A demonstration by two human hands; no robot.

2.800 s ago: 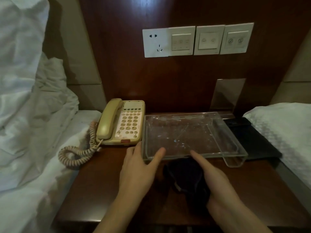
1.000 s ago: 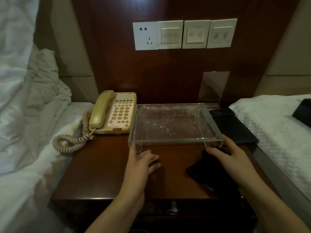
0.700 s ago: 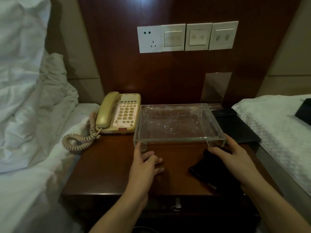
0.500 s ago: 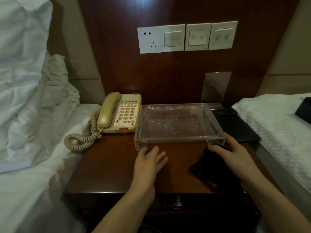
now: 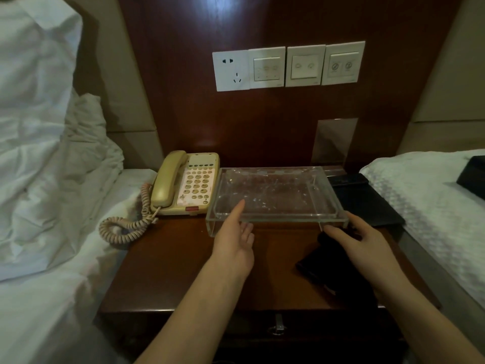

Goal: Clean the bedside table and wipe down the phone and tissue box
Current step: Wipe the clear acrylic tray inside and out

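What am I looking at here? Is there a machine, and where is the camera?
No machine: a person wears a camera on the head, looking forward and down at both bare hands. They stand before a wooden bedside table between two beds. On it sit a beige phone with a coiled cord, a clear tray on short legs, and a dark folder at the right. The left hand reaches to the tray's front edge, thumb over the rim, fingers below it. The right hand lies with straight fingers on a dark cloth, its fingertips near the tray's right leg. Wall switches hang above.
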